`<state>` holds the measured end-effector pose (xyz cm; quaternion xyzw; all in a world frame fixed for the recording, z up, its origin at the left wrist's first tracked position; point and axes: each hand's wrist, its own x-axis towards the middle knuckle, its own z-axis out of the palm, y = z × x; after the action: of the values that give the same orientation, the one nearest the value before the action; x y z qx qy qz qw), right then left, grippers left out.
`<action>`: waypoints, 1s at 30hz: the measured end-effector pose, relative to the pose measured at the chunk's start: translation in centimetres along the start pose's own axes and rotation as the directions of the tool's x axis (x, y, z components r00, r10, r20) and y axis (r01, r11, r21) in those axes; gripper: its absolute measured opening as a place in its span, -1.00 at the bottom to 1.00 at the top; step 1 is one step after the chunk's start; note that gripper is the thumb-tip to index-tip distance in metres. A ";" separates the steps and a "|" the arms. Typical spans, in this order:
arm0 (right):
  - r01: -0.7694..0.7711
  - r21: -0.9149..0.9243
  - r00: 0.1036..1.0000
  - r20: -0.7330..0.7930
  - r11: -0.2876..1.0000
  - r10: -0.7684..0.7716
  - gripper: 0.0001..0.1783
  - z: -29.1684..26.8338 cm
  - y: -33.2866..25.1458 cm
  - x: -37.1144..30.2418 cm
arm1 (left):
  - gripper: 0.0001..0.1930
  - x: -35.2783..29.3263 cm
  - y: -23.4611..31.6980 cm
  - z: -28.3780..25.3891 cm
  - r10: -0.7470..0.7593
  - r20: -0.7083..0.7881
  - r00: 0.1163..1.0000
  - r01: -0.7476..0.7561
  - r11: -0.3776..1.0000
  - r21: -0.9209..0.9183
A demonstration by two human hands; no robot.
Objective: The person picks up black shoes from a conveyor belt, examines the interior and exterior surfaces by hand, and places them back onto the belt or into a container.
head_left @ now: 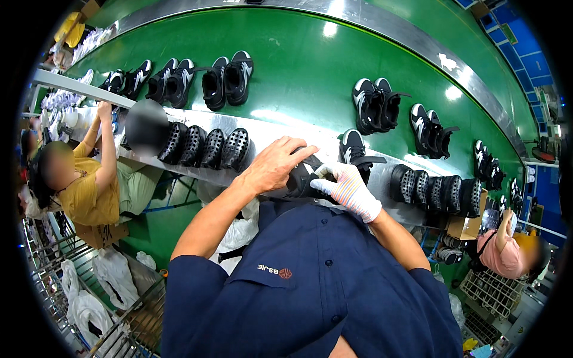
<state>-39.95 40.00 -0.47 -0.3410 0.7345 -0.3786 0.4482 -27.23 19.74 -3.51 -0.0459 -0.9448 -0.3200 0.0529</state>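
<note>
two hands (271,167) hold what seems one dark shoe (301,179)

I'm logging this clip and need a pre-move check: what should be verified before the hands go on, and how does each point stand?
1. Shoe held by both hands: ok; left hand and right hand are both on the dark shoe.
2. Both hands gloved: not ok; the right wears a striped glove, the left is bare.
3. Inside of the held shoe: cannot tell; its opening is not clearly visible.
4. Another shoe close by: ok; a black-and-grey shoe stands just beyond the right hand.
5. Co-workers clear of the grip: ok; the yellow-shirted person is well off to the left.
</note>
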 end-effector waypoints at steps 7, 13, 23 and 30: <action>0.107 -0.069 0.992 -0.057 0.992 -0.111 -0.77 0.8 1.1 1.0 | -0.09 0.7 -0.1 -0.6 0.035 0.064 0.997 -0.034 0.999 -0.026; -0.156 -0.102 0.984 0.069 0.983 0.163 -0.71 0.6 -0.5 2.0 | -0.09 0.6 0.1 -0.5 0.014 0.094 0.996 -0.007 0.997 -0.076; -0.134 -0.298 0.945 -0.326 0.945 0.031 -0.61 3.8 6.0 3.9 | -0.52 -3.4 -1.9 8.5 -0.844 -0.108 0.525 0.827 0.536 -0.169; -0.305 -0.393 0.948 -0.217 0.868 0.234 -0.45 6.9 8.3 6.8 | -0.54 -3.2 -2.5 13.2 -0.822 -0.196 0.535 0.815 0.563 -0.135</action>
<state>-37.42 36.57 -12.48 -0.2915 0.8732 -0.1710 0.3511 -25.31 25.59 -15.84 0.4387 -0.8384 -0.3234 0.0089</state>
